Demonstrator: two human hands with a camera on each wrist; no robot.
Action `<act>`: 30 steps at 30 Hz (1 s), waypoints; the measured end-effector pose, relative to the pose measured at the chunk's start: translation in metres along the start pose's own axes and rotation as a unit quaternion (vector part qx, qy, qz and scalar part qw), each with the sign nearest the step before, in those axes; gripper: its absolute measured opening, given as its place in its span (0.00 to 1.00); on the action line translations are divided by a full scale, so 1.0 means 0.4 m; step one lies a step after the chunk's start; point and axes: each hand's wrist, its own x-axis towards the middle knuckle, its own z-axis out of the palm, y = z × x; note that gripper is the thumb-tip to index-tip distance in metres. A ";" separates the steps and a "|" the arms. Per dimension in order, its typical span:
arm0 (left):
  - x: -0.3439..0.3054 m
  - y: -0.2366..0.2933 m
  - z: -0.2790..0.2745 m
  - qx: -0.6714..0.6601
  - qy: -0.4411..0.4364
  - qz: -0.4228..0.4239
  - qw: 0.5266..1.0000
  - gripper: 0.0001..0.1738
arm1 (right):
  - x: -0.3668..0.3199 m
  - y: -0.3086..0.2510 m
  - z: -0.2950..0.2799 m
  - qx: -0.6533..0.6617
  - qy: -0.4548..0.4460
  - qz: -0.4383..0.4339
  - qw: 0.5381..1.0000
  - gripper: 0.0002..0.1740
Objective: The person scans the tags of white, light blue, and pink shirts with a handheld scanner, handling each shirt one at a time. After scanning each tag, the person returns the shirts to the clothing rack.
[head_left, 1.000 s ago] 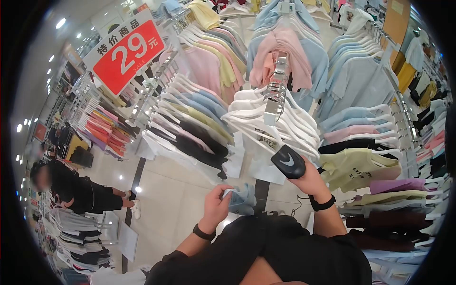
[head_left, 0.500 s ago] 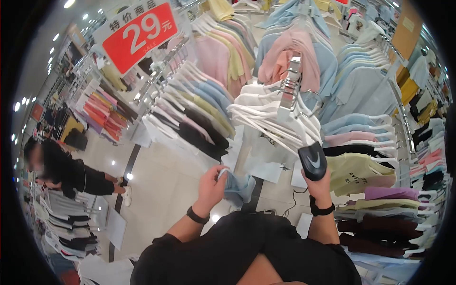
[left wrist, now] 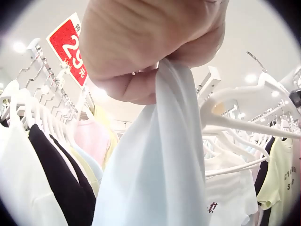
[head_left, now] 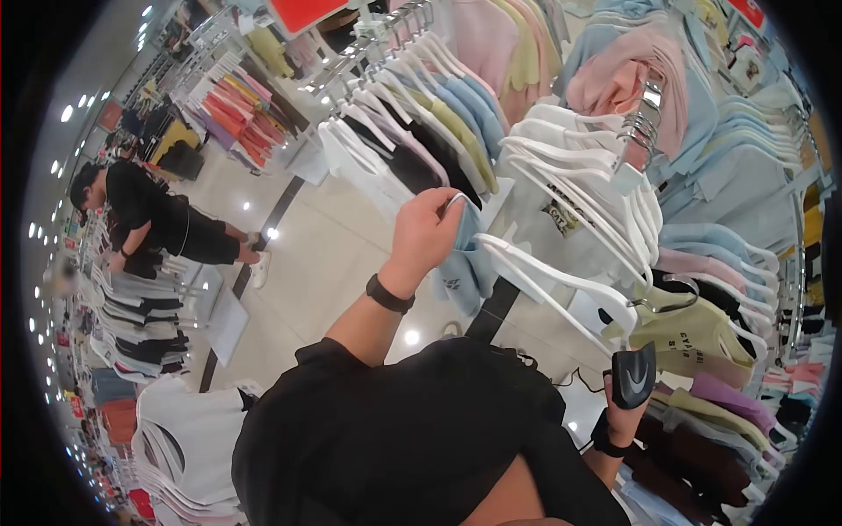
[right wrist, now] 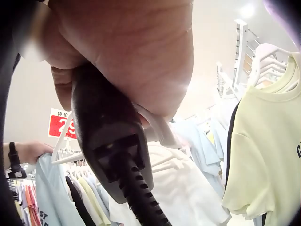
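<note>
Shirt [head_left: 462,263], pale blue, hangs from the left grip [head_left: 425,230], whose fingers are curled round a bunch of fabric near its top. It is held up at about 12 o'clock in the head view, ahead of the chest. A white hanger [head_left: 561,282] juts out at the shirt's 3 o'clock, just beside it. I cannot tell whether the shirt sits on that hanger.

The right grip [head_left: 621,419] is low at 4 o'clock, wrapped round the handle of a black scanner [head_left: 633,375]. The scanner is well apart from the shirt, and a cable runs from its base.

A rack [head_left: 645,114] of white tops on white hangers fills 1 o'clock. A row of dark and pastel tops runs at 11 o'clock, and a person in black [head_left: 149,219] bends over at 9 o'clock.

The step in hand looks like lifting the shirt to the rack, with no scanning under way. The next move seems to call for one-handed work, since the right grip is full. The shirt has to be guided in among the crowded white hangers without snagging its fabric on a neighbouring hook.
</note>
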 end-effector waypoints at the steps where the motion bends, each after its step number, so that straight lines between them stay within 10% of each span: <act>1: 0.002 0.003 0.010 0.008 -0.007 0.017 1.000 0.09 | -0.003 -0.001 -0.003 -0.002 -0.004 -0.003 1.000 0.36; 21: -0.119 0.350 -0.004 -0.041 -0.267 0.258 0.928 0.24 | 0.084 -0.113 0.180 0.029 -0.110 -0.142 0.983 0.26; 25: -0.046 0.320 -0.029 0.153 -0.156 0.418 0.882 0.32 | 0.074 -0.137 0.132 0.045 -0.116 -0.142 0.982 0.21; 30: -0.035 0.205 0.006 0.136 -0.304 0.382 0.862 0.21 | 0.048 -0.107 0.081 0.232 -0.151 -0.042 0.960 0.30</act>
